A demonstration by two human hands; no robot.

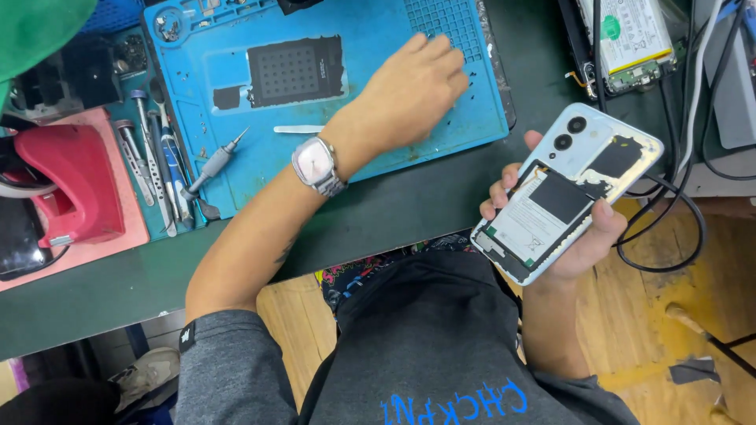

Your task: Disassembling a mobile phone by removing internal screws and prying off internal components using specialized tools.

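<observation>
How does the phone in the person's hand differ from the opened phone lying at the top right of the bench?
The held phone is gripped in the right hand off the bench edge; the bench phone lies untouched on the bench. The held phone tilts diagonally and shows two camera lenses; the bench phone shows a yellow-edged battery with a green patch. Both are open with their insides showing.

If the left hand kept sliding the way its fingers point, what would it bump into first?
The left hand rests on the blue work mat, fingers pointing toward its grid of small squares. It would probably cross that grid first, then the mat's far edge. Depth is hard to judge.
</observation>
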